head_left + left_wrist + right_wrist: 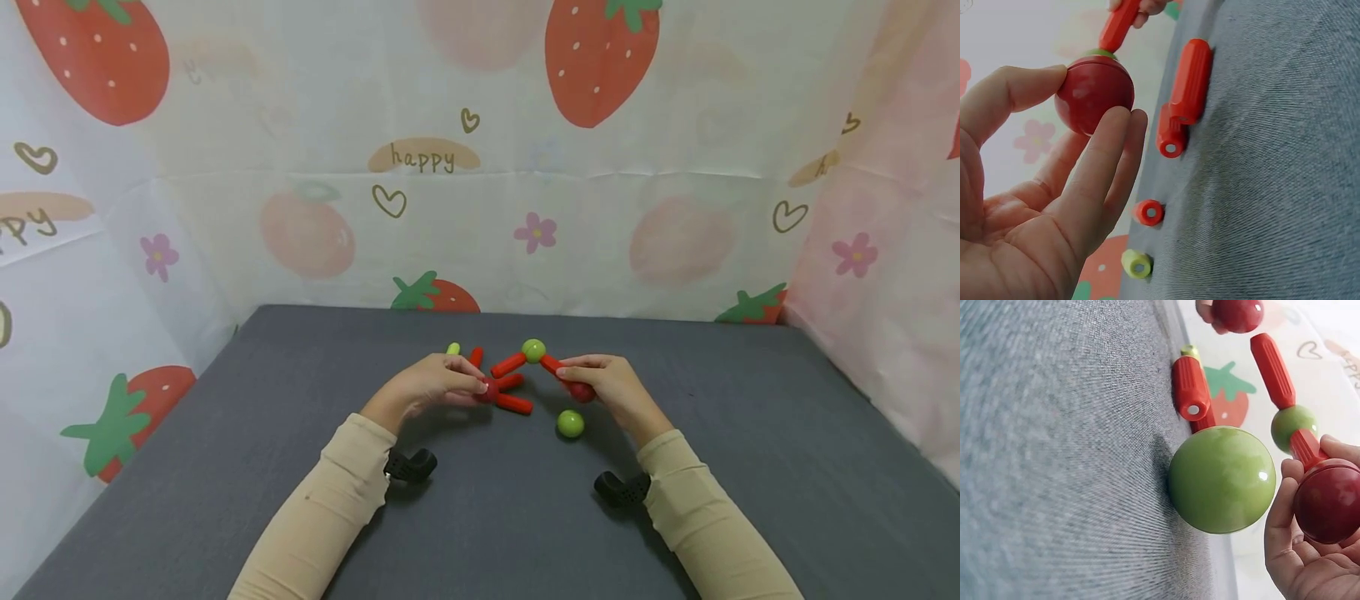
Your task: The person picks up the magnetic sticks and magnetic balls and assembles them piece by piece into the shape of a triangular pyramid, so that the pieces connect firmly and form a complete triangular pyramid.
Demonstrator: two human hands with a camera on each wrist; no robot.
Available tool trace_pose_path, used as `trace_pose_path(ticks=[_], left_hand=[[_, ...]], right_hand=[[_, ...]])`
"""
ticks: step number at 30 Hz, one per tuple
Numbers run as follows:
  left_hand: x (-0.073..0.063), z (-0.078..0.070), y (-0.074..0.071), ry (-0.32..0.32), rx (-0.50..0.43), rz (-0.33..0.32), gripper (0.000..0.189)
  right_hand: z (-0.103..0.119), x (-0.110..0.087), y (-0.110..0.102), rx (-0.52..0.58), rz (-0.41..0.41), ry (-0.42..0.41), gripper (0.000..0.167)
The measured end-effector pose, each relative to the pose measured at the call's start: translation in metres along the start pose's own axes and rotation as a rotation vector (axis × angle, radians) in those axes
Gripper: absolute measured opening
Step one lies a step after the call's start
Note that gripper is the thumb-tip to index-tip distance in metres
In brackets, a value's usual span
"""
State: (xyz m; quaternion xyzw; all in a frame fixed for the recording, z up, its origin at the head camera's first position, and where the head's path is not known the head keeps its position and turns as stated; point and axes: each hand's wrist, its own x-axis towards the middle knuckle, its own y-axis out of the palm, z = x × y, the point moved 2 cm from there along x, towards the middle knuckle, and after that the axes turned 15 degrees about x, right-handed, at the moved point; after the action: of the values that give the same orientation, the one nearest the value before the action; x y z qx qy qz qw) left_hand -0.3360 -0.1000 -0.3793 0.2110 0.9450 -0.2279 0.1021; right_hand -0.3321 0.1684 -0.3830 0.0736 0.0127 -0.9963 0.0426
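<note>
My left hand (427, 385) pinches a dark red ball (1093, 97) between thumb and fingertips, raised above the table. In my right hand (613, 390) is a joined chain, gripped at a red rod (1305, 448). A dark red ball (1329, 505) sits on that rod's near end and a green ball (534, 351) on its far end. From the green ball a second red rod (508, 365) points down and left, its free end close to the ball in my left hand. A loose green ball (570, 423) lies on the table near my right hand.
On the grey table (510, 525), two red rods (513, 404) lie beside my left hand. Behind it are another red rod (477, 357) and a yellow-green rod (453, 348). A printed cloth (457, 242) hangs along the back edge. Each wrist wears a black camera mount (412, 465).
</note>
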Motion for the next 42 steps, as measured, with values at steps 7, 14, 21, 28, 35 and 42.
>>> trace_pose_path(ticks=[7,14,21,28,35,42], left_hand=[[-0.001,-0.006,-0.002,0.043,-0.009,0.016,0.03],[-0.003,-0.009,-0.006,0.045,0.012,0.009,0.039],[-0.014,-0.001,-0.018,0.041,0.055,-0.024,0.041],[-0.031,0.017,-0.021,0.048,0.053,-0.008,0.039],[-0.039,0.029,-0.027,0.076,0.078,-0.003,0.04],[-0.047,0.039,-0.034,0.07,0.109,0.025,0.038]], right_hand=[[0.002,-0.003,-0.002,-0.024,-0.007,-0.008,0.039],[0.005,-0.004,-0.001,-0.055,-0.002,-0.039,0.039],[0.009,-0.003,0.012,-0.043,0.068,-0.038,0.038],[0.006,-0.011,0.023,-0.092,0.14,-0.022,0.034],[0.004,-0.014,0.036,-0.153,0.165,-0.015,0.034],[-0.001,-0.014,0.052,-0.225,0.179,0.0,0.03]])
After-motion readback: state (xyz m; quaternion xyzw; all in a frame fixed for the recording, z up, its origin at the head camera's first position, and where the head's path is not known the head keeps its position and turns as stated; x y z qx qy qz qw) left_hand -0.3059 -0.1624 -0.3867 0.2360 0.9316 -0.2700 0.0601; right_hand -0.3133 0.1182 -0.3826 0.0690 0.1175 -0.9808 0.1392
